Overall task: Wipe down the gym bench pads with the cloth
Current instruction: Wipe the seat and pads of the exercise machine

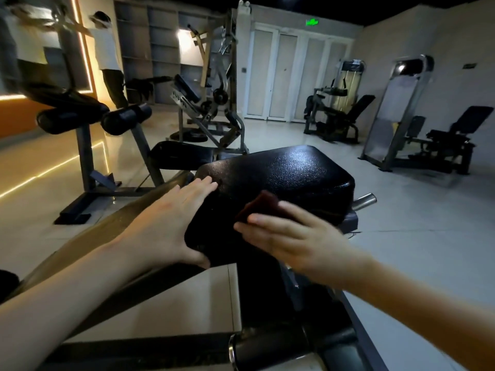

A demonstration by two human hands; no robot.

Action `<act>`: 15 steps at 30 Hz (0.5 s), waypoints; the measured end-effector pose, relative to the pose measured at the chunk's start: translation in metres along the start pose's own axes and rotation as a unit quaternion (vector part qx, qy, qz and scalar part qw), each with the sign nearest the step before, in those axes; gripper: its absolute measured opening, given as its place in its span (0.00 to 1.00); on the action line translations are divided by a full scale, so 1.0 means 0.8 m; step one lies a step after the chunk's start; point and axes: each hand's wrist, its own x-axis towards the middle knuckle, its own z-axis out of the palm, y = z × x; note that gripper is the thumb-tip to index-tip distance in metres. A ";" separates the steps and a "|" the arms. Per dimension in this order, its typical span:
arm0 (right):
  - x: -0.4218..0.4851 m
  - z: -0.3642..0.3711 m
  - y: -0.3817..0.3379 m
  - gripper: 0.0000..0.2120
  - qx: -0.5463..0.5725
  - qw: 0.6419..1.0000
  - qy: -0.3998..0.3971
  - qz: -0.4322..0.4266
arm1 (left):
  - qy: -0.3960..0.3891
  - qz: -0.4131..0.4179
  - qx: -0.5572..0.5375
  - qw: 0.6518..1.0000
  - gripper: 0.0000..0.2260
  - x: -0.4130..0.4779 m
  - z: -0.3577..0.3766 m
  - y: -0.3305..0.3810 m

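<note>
The black bench pad (294, 170) is braced by the left hand (171, 218), grip spread flat along its left edge, nothing clasped. The dark red cloth (261, 203) is pressed onto the pad's near slope under the right hand (292, 236), fingers straight, likely for broad contact. A steel peg (364, 202) juts out on the right.

You were in a gym. Exercise machines stood all around you: a plate-loaded frame (214, 84) with a weight plate (191, 136) lying at its foot, a seated machine (340, 116) with a weight stack (351, 76) by the far wall, a second seated machine (452, 140) to your right, and a stand with black foam rollers (126, 120) to your left. A black bench pad (281, 172) lay right before you. The floor (401, 223) was pale tile, and a green exit sign (312, 22) glowed above white doors (284, 76).
</note>
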 end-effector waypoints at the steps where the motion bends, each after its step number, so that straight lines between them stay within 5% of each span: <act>1: -0.019 -0.005 0.017 0.23 -0.015 1.000 -0.010 -0.003 | -0.006 -0.007 0.005 1.000 0.59 0.000 -0.002 0.003; 7: -0.110 -0.026 0.081 0.26 -0.045 0.997 -0.062 -0.002 | -0.005 -0.030 0.000 1.000 0.58 -0.004 -0.005 0.018; 15: 0.011 0.006 0.001 0.20 -0.002 0.999 0.021 -0.037 | 0.006 -0.037 0.001 0.999 0.59 -0.005 -0.005 0.022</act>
